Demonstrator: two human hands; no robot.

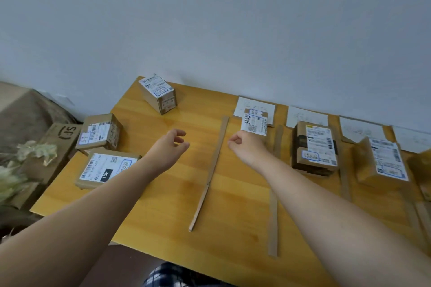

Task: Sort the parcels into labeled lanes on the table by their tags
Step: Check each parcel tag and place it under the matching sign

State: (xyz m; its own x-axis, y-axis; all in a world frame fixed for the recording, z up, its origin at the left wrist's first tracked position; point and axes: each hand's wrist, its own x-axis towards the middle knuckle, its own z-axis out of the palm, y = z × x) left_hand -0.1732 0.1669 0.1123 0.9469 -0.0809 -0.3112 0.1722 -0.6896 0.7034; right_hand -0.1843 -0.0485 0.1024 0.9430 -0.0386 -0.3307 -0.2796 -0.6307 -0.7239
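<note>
Three parcels still wait on the left side of the table (163, 205), and they are not in any lane. The far parcel (157, 93) sits close to the wall, and its long side runs from far left to near right. The left parcel (100, 133) is at the table's left edge. The near parcel (106, 168) lies flat just beside the left forearm. The left hand (171, 147) hangs over bare wood with its fingers loosely bent, and it holds nothing. All three parcels lie to its left or far side, so this hand is much closer to them. The right hand (245, 147) is on the other side of the first cardboard strip (210, 170). It is curled into a soft fist with nothing seen inside. It is right at the near edge of the sorted parcel (255, 123) in the first lane (I cannot tell if they touch). I think the left hand should reach next, and the far parcel looks easiest to take across its short sides.
</note>
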